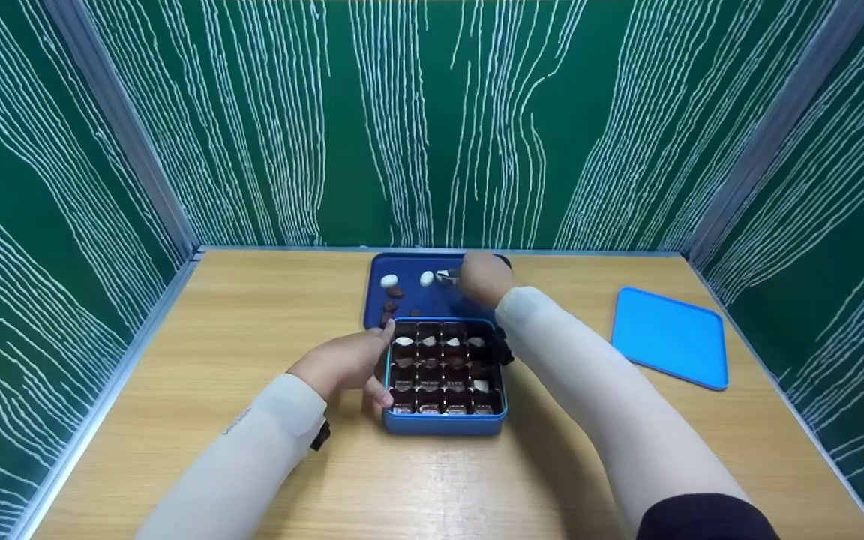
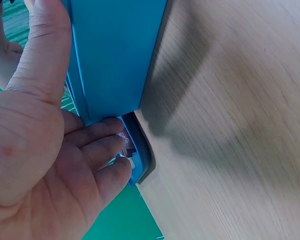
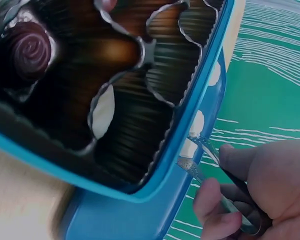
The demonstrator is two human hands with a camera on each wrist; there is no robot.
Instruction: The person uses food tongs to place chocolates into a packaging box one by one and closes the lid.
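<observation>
Step in hand looks like moving pieces one by one from tray to box. Right grip (image 1: 484, 277) is clamping metal tongs (image 3: 192, 169) over the dark-blue tray (image 1: 443, 300); tips are flanking a white piece (image 3: 188, 148), whether pinching it cannot tell. Left grip (image 1: 349, 364) is clamped on the box (image 1: 443, 425), thumb near the front corner, fingers about the far one, apparently steadying it. Box is sitting mid-bench (image 1: 274, 300), just this side of the tray. Next move is probably calling for a firm pinch, then a lift clearing the box's raised rim. Open bench is stretching left; light-blue lid (image 1: 668, 341) is lying well right; green wall (image 1: 462, 187) is limiting room behind the tray.
</observation>
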